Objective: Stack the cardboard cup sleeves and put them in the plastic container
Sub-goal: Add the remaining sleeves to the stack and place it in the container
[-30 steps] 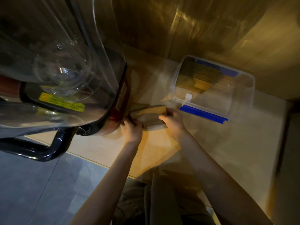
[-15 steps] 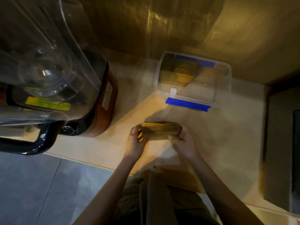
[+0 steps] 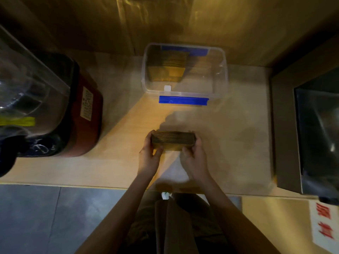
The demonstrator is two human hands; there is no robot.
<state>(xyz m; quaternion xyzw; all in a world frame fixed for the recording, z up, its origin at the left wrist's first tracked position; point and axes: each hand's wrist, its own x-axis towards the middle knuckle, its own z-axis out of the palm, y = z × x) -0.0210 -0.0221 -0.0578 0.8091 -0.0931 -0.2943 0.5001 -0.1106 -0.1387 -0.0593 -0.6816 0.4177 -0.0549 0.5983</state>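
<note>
A: Where are the sleeves right now?

B: A stack of cardboard cup sleeves (image 3: 173,139) sits between both hands over the pale wooden counter (image 3: 229,143), edges facing up so the layers show as thin lines. Whether its bottom touches the counter, I cannot tell.

A: And the grip?

B: The left hand (image 3: 149,156) wraps the left end, fingers curled round the far side and thumb pressed on the near face. The right hand (image 3: 194,158) does the same at the right end. Both are closed on the stack, squeezing it from the 2 ends.

A: The container?

B: The clear plastic container (image 3: 222,74) stands farther back on the counter, against the wooden wall (image 3: 183,24), well apart from the hands. It is open on top, with a blue clip (image 3: 183,100) along its near edge and another blue strip at the far edge. More cardboard sleeves (image 3: 167,67) already lie inside, toward its left half; the right half looks bare.

A: Anything else nearby?

B: A blender (image 3: 55,107) with a clear cover and a dark red base stands at the left. A dark grey machine (image 3: 311,134) occupies the right edge. Below the counter's front edge you see grey floor tiles (image 3: 55,217) and the person's trousers.
</note>
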